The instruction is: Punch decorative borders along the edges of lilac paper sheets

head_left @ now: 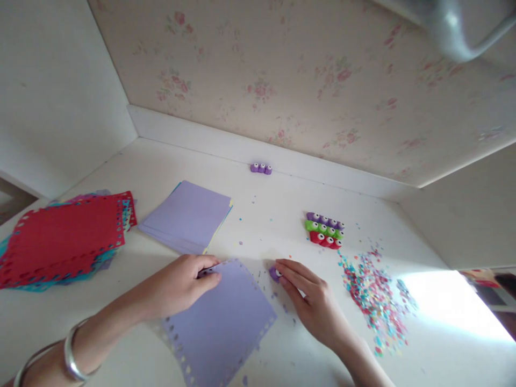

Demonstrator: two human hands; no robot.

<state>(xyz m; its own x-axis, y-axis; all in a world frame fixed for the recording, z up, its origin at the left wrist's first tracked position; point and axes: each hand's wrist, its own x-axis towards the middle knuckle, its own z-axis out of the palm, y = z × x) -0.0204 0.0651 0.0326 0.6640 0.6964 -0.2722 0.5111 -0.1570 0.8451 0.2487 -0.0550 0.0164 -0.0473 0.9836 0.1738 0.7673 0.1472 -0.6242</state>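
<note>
Left hand (183, 282) pinches lilac sheet (226, 325), 2+ edges punched; right hand (312, 298) grips purple punch (274, 274); red-topped pile (72, 231) punched, lilac-topped stack (191, 212) apparently not.

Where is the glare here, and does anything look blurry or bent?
In the head view, glare whitens the table at right, sparing the purple paper; also in the head view, the silver object at top right looks blurred, and the wallpaper slants, perhaps from lens distortion.
</note>
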